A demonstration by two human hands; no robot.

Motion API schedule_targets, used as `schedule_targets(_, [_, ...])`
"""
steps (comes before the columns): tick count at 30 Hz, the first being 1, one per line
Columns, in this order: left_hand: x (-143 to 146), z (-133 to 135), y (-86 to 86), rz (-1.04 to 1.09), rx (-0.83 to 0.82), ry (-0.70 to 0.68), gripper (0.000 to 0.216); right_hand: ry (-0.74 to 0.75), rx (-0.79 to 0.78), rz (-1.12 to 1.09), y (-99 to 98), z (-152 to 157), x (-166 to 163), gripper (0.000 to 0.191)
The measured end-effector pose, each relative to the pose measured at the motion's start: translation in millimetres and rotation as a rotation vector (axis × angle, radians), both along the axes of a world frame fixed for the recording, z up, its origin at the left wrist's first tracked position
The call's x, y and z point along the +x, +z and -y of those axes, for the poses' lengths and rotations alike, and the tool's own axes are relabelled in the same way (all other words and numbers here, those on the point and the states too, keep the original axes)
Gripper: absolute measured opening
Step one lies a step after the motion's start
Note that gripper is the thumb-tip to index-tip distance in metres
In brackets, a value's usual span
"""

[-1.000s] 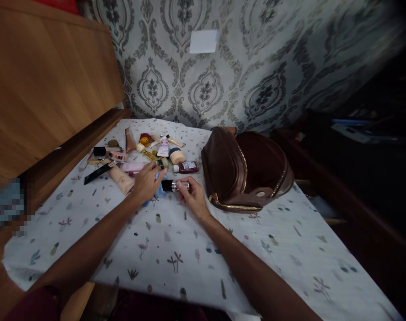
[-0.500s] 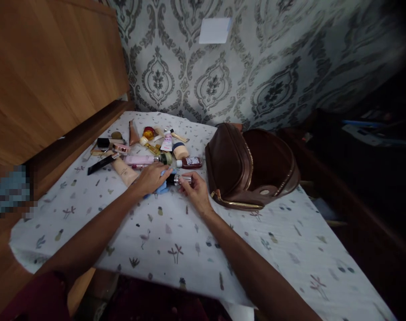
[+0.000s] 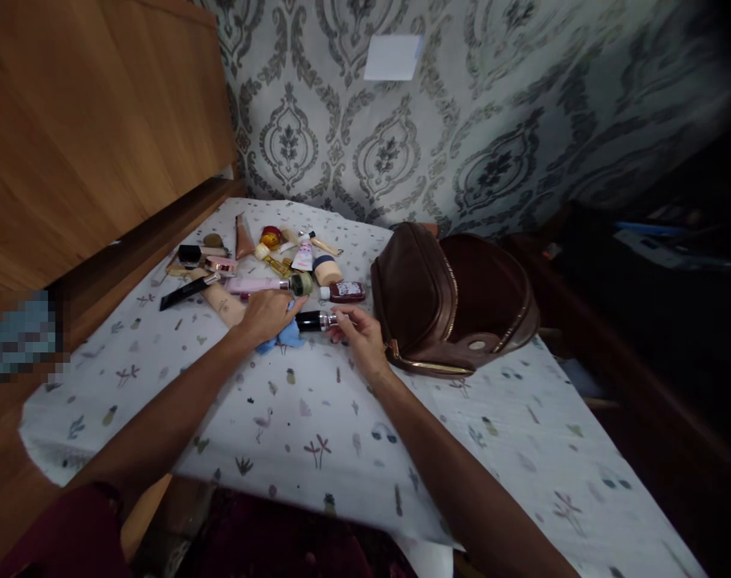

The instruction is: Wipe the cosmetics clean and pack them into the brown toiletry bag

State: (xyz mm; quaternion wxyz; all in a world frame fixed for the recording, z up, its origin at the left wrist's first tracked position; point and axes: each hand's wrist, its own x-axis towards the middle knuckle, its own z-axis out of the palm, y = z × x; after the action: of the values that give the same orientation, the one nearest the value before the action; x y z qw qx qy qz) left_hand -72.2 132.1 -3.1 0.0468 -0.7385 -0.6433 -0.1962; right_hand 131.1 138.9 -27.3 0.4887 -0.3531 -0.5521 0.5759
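In the head view my right hand (image 3: 361, 337) pinches the silver end of a black cosmetic tube (image 3: 311, 321), which lies sideways just above the tablecloth. My left hand (image 3: 267, 315) is closed on a crumpled blue cloth (image 3: 289, 334) at the tube's other end; part of the cloth hangs below the fingers. Beyond the hands lie a dark red bottle with a white cap (image 3: 346, 291), a green jar (image 3: 301, 283), a pink tube (image 3: 257, 285) and a beige tube (image 3: 221, 305), partly covered by my left hand.
An open brown leather bag (image 3: 414, 297) stands right of the hands. Several more cosmetics sit behind, among them a beige jar with a dark lid (image 3: 327, 270) and a black tube (image 3: 188, 292). A wooden cabinet (image 3: 100, 120) borders the left; patterned wallpaper (image 3: 390, 152) is behind.
The black tube's dark part now shows more between my hands. My left hand has drawn slightly left with the blue cloth, and my right hand has shifted slightly right.
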Motion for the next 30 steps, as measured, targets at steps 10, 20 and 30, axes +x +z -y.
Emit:
schedule_targets(10, [13.3, 5.3, 6.3, 0.035, -0.158, -0.372, 0.042, 0.015, 0.14, -0.005, 6.4, 5.8, -0.3, 0.041])
schedule_targets(20, [-10.4, -3.9, -0.1, 0.153, -0.33, -0.311, 0.044, -0.121, 0.07, -0.114, 2.8, -7.8, 6.6, 0.036])
schedule_targets(30, [-4.0, -0.5, 3.2, 0.469, -0.341, -0.281, 0.047, -0.155, 0.042, -0.139, 4.3, -12.1, 7.1, 0.037])
